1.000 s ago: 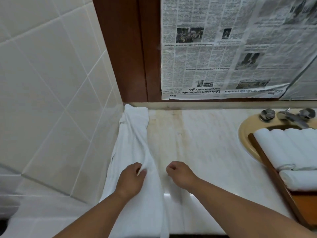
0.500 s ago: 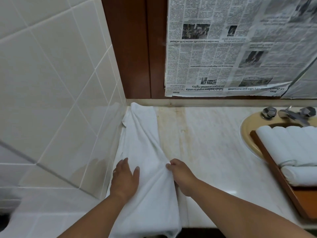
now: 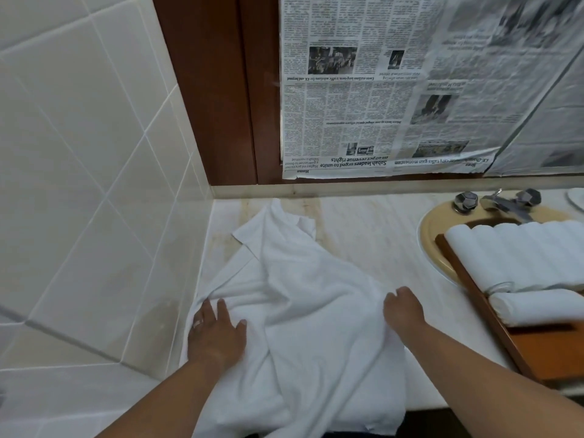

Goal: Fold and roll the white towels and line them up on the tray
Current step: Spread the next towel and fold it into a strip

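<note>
While the spread, straight fingers [image 3: 221, 311] of the left hand [image 3: 218, 333] press flat on the left border of a rumpled white cloth towel [image 3: 303, 311], the right hand [image 3: 403, 311] curls its fingers [image 3: 400, 294] over the opposite border and pinches the cloth. The towel lies between the two hands on a pale veined marble counter [image 3: 363, 235]. Its long axis runs from the counter's front edge, where the near end hangs over, away toward the back wall. The far end narrows into a bunch with one corner turned over, well apart from both hands.

Judging by the creases, the towel is not yet flat enough to fold. A lengthwise fold would run along that axis, between the hands.

To the right, a brown wooden tray [image 3: 483, 317] sits with its far end over a beige oval washbasin [image 3: 433, 235]. It carries a row of rolled white towels [image 3: 521, 251] lying side by side, with one more white roll [image 3: 537, 306] laid crosswise at the row's near end. The right hand is the nearer to the tray.

Behind stand a chrome tap [image 3: 502, 203], sheets of upside-down newspaper [image 3: 379, 90] and a dark wooden frame [image 3: 215, 90]. A wall of pale glazed tiles [image 3: 79, 153] closes the left.
</note>
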